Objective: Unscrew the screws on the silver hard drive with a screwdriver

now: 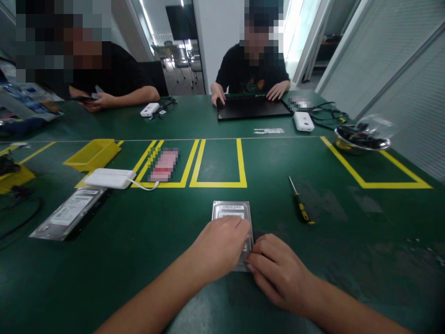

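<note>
A silver hard drive (231, 207) with a white label lies flat on the green table in front of me, its long side pointing away. Across its middle rests my left hand (225, 241), fingers curled down over the right side and their tips mostly hidden. My right hand (276, 269) is closed at the drive's lower right edge, thumb and fingers touching that side. Much of the label is covered by the left hand. To the right, apart from both hands, is a screwdriver (301, 206) with a black and yellow handle.
At left lie another hard drive in a clear bag (71, 211), a white power bank (109, 178) cabled to a phone (165, 165), and a yellow bin (92, 155). A metal bowl (361, 146) stands far right. Opposite, one person handles a black laptop (253, 108); another sits left.
</note>
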`<state>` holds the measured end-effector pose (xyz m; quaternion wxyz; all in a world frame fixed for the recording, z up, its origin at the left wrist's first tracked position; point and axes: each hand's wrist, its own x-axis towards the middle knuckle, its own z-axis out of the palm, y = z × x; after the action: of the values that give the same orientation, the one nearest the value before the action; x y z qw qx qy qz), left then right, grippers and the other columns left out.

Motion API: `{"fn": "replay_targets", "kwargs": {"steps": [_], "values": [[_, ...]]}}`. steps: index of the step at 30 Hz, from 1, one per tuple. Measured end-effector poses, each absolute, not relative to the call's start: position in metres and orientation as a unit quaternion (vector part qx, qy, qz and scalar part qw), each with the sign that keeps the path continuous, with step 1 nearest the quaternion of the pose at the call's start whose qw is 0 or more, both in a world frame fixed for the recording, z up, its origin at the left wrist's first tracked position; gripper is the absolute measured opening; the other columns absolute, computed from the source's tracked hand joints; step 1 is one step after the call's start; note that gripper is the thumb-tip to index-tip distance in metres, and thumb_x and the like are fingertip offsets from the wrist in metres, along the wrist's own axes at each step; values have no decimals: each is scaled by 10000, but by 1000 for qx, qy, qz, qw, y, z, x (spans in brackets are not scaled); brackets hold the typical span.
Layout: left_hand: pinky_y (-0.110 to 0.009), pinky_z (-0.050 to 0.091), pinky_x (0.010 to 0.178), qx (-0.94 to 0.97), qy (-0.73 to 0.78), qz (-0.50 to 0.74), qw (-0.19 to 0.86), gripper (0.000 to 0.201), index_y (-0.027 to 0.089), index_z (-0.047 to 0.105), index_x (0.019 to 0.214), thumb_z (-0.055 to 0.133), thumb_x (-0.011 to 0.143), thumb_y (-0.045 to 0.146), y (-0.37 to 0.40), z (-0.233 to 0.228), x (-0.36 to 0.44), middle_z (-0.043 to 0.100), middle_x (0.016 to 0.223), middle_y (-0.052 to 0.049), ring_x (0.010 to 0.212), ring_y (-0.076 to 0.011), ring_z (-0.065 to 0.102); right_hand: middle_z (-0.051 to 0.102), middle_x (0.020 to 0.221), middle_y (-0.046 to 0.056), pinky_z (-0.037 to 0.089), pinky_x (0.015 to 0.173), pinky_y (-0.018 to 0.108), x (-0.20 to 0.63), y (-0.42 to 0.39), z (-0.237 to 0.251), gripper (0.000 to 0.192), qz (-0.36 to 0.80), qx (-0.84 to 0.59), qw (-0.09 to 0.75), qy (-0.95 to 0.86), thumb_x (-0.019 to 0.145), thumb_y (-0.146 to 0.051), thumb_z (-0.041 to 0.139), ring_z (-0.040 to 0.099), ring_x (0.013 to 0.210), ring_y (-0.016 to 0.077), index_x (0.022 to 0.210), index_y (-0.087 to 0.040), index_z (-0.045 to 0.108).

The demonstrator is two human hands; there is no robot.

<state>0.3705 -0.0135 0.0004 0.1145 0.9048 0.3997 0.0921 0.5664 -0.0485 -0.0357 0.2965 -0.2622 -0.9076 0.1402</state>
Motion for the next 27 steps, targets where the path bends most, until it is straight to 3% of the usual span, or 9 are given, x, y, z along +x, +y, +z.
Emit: {"fn": "replay_targets", "kwargs": {"steps": [6, 18, 23, 27], "values": [[-402, 546, 739, 912, 389, 68, 110, 83, 184, 529, 914, 524, 881, 107, -13, -1, 370, 616, 887, -53, 828, -250, 602, 586, 860, 87, 399, 697, 370, 566, -47, -37, 174, 144, -262, 293, -908, 865, -66, 518, 490, 816, 202, 1008, -137, 586], [-407, 539, 774, 917, 378, 75, 104, 52, 183, 523, 908, 534, 904, 133, -14, -6, 368, 609, 899, -54, 841, -244, 587, 592, 845, 91, 400, 701, 363, 566, -47, -33, 166, 116, -258, 291, -914, 867, -76, 513, 503, 822, 205, 995, -129, 604], [-399, 529, 785, 915, 380, 82, 108, 52, 184, 517, 909, 492, 933, 146, -15, -6, 367, 605, 899, -50, 849, -236, 575, 572, 765, 65, 373, 660, 346, 569, -47, -31, 101, 31, -288, 275, -917, 888, -130, 522, 464, 735, 183, 885, -153, 620], [-388, 521, 805, 914, 383, 74, 108, 71, 179, 519, 909, 467, 952, 156, -16, -5, 368, 606, 894, -52, 854, -228, 571, 557, 745, 63, 383, 659, 352, 581, -37, -22, 152, -96, -427, 236, -868, 905, -214, 553, 454, 708, 188, 767, -176, 604]]}}
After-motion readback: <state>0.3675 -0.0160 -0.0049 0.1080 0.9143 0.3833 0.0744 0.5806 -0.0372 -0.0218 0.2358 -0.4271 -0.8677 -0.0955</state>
